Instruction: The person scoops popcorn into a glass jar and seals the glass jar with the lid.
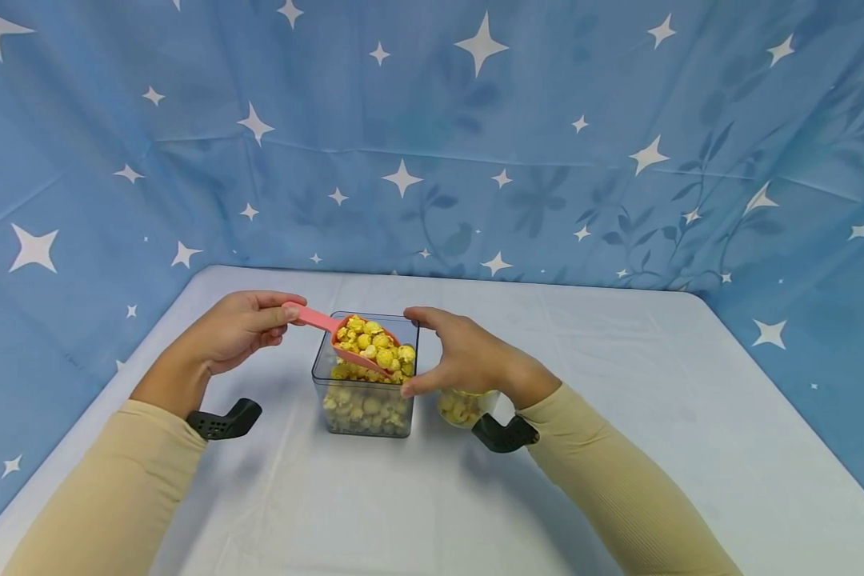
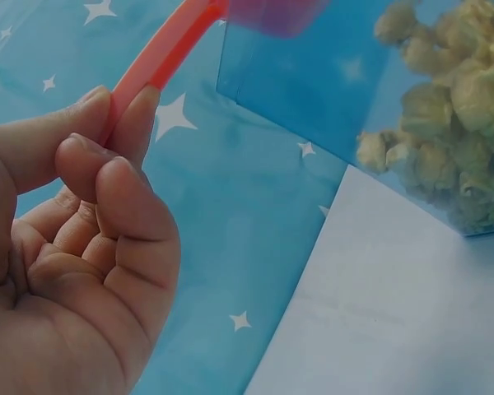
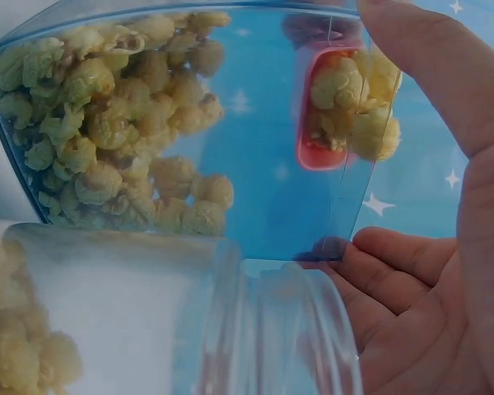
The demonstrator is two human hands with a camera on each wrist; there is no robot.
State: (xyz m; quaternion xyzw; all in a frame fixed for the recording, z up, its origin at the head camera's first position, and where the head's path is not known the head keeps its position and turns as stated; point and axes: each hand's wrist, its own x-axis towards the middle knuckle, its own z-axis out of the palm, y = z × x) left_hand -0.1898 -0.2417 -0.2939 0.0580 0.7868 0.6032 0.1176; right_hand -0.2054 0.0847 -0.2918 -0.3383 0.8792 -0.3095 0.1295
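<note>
My left hand (image 1: 241,330) pinches the handle of a pink scoop (image 1: 315,318) between thumb and fingers. Yellow popcorn (image 1: 366,336) heaps in the scoop's bowl, which tilts down to the right within the mouth of a clear, dark-tinted square container (image 1: 371,385). More popcorn (image 3: 107,107) lies in the container. At its right side, my right hand (image 1: 468,352) holds the container near the rim, thumb on the near corner and fingers toward the far one. Seen from the left wrist, the other fingers of my left hand (image 2: 90,239) curl loosely below the handle.
A clear jar (image 3: 288,329) with popcorn inside stands right of the container, partly hidden under my right wrist in the head view. White cloth (image 1: 634,376) covers the table. A blue star-patterned curtain (image 1: 439,216) hangs behind it.
</note>
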